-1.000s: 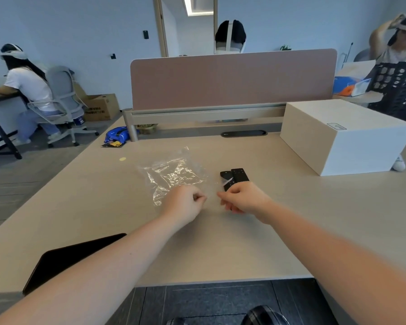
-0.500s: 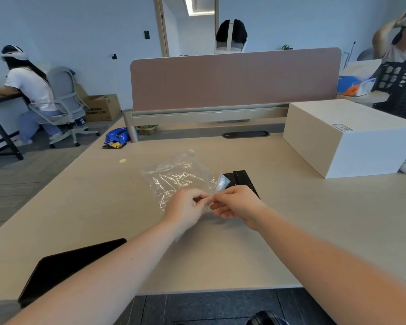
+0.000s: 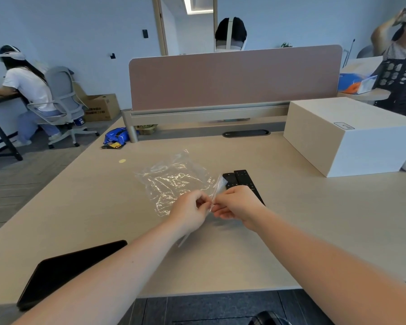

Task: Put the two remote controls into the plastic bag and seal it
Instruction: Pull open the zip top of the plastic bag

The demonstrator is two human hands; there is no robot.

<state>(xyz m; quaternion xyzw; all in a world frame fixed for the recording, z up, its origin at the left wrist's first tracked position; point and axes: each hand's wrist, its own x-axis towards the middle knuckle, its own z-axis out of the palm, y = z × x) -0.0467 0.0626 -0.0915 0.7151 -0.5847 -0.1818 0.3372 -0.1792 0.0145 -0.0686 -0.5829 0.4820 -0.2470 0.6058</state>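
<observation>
A crinkled clear plastic bag [image 3: 174,181] lies on the beige desk [image 3: 314,219], its near edge lifted off the surface. My left hand [image 3: 190,211] and my right hand [image 3: 237,205] meet at that edge, both pinching the bag's opening between thumb and fingers. Two black remote controls [image 3: 243,181] lie side by side on the desk just behind my right hand, outside the bag; their near ends are hidden by that hand.
A large white box [image 3: 352,137] stands at the right back. A black tablet [image 3: 66,273] lies at the near left edge. A pink divider panel [image 3: 234,78] closes the desk's far side. People sit at the left and right of the room.
Both hands have come together on the bag's near edge and raised it off the desk; the right hand has left the remotes, which now show more.
</observation>
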